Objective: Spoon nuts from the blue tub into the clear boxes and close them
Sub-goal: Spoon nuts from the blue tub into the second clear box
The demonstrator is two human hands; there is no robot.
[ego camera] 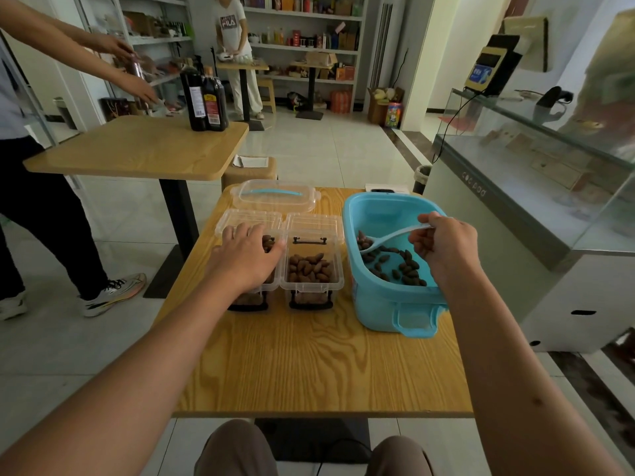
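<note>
Two clear boxes stand side by side on the wooden table (309, 365), lids hinged back. The right box (312, 267) holds a layer of brown nuts. My left hand (245, 257) lies over the left box (271, 281), fingers spread on its rim, hiding most of its contents. To the right stands the blue tub (385, 304) with several nuts scattered on its bottom. My right hand (445, 247) pinches the handle of a pale spoon (388, 237), whose bowl dips among the nuts at the tub's left side.
A clear lid with a blue handle (275, 195) lies behind the boxes. A second wooden table (137, 149) with two dark bottles (204, 97) stands at the left, a person beside it. A glass counter (536, 173) runs along the right.
</note>
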